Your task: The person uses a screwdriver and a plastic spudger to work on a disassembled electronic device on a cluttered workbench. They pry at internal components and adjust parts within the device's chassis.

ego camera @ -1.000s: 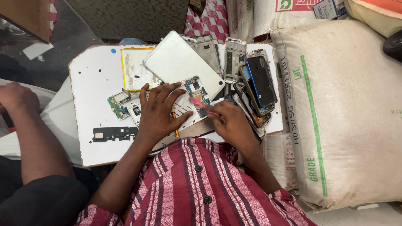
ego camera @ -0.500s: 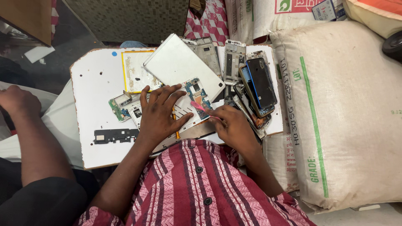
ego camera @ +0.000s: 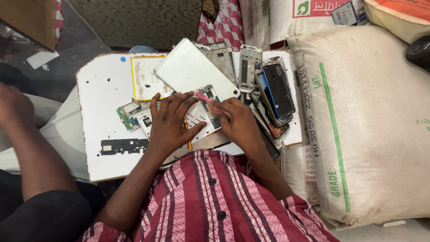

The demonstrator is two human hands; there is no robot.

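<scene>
An opened phone chassis [ego camera: 199,117] lies flat on the white tabletop [ego camera: 101,121], its pale inner frame up, a small circuit board showing at its 1 o'clock end. A thin pink pry tool [ego camera: 205,98] slants over that end, tip toward 10 o'clock

Left hand [ego camera: 172,123] flat on opened phone [ego camera: 201,114]; right hand [ego camera: 237,123] grips pink tool [ego camera: 204,97].
</scene>
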